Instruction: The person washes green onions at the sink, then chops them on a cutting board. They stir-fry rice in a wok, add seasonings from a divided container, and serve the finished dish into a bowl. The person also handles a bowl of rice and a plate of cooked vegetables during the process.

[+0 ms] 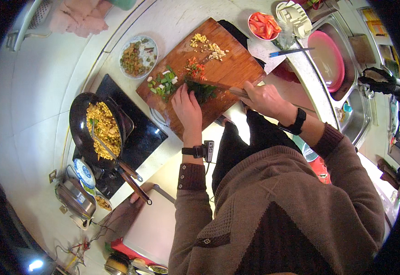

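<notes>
My right hand (263, 99) grips the handle of a kitchen knife (239, 92), its blade reaching left over dark leafy greens (201, 92). My left hand (188, 110) presses its fingers against the left side of these greens. Both hands are over the near part of a wooden cutting board (234, 65). On the board, cut green onion (165, 82) sits left of the greens, and chopped red chili (195, 67) is just beyond them. Minced garlic (217, 51) and a small yellow chopped pile (198, 39), perhaps ginger, lie at the far end.
Left stands a wok (78, 120) of corn kernels (103, 127) with a wooden-handled spatula (131, 173), on a black cooktop (148, 127). A bowl of chopped pickles (138, 56) is beyond. At right are sliced tomatoes (264, 25), chopsticks (289, 52) and a pink basin (325, 62) in the sink.
</notes>
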The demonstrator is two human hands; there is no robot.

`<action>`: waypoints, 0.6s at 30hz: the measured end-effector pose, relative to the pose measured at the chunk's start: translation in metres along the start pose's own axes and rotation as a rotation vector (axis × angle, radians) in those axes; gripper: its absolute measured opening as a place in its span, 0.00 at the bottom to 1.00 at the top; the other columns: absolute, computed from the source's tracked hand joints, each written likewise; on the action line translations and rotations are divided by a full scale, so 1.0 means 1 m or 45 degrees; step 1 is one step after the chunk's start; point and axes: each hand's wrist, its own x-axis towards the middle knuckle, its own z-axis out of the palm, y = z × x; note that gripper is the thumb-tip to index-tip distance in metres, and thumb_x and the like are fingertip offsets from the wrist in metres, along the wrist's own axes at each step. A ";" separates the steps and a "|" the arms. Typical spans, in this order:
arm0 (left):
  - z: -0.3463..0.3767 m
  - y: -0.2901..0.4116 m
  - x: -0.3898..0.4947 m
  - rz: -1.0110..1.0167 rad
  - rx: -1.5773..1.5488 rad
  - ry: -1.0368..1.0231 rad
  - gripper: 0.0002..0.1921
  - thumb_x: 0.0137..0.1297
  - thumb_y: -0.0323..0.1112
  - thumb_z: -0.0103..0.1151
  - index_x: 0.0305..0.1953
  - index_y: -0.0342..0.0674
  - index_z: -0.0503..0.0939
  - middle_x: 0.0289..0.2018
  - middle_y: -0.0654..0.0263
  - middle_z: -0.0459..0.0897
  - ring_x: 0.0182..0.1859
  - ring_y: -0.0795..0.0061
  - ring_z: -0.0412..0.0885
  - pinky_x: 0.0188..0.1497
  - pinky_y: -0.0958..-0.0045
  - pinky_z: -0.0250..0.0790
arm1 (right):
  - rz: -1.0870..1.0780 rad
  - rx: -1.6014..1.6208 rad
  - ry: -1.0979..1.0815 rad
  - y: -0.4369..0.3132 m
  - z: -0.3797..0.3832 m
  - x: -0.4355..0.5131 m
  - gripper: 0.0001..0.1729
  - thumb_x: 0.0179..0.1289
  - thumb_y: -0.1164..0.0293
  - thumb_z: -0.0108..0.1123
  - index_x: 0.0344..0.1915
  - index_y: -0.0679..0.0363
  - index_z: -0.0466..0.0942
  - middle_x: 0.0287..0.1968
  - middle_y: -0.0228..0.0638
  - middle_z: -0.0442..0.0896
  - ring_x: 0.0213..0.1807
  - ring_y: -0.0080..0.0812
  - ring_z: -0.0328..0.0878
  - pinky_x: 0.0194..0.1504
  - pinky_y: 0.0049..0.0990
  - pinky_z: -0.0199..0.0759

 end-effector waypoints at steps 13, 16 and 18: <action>-0.019 -0.006 -0.025 -0.124 0.009 -0.044 0.10 0.65 0.31 0.55 0.45 0.36 0.79 0.43 0.56 0.80 0.46 0.51 0.74 0.51 0.55 0.65 | -0.207 0.090 0.064 0.018 -0.017 -0.013 0.17 0.61 0.60 0.62 0.37 0.59 0.68 0.20 0.41 0.77 0.22 0.46 0.78 0.23 0.38 0.71; -0.019 -0.002 -0.021 -0.155 0.025 -0.026 0.09 0.63 0.31 0.57 0.43 0.39 0.80 0.40 0.59 0.81 0.44 0.54 0.75 0.48 0.56 0.65 | -0.197 0.086 0.068 0.039 -0.027 -0.018 0.18 0.61 0.58 0.61 0.41 0.58 0.69 0.24 0.41 0.79 0.23 0.45 0.78 0.22 0.38 0.70; -0.015 0.001 -0.012 -0.165 0.048 0.007 0.08 0.62 0.32 0.59 0.41 0.40 0.80 0.38 0.60 0.81 0.43 0.54 0.76 0.46 0.57 0.66 | -0.176 0.013 0.051 0.053 -0.031 -0.022 0.20 0.61 0.56 0.61 0.43 0.58 0.69 0.26 0.43 0.81 0.23 0.46 0.79 0.22 0.39 0.71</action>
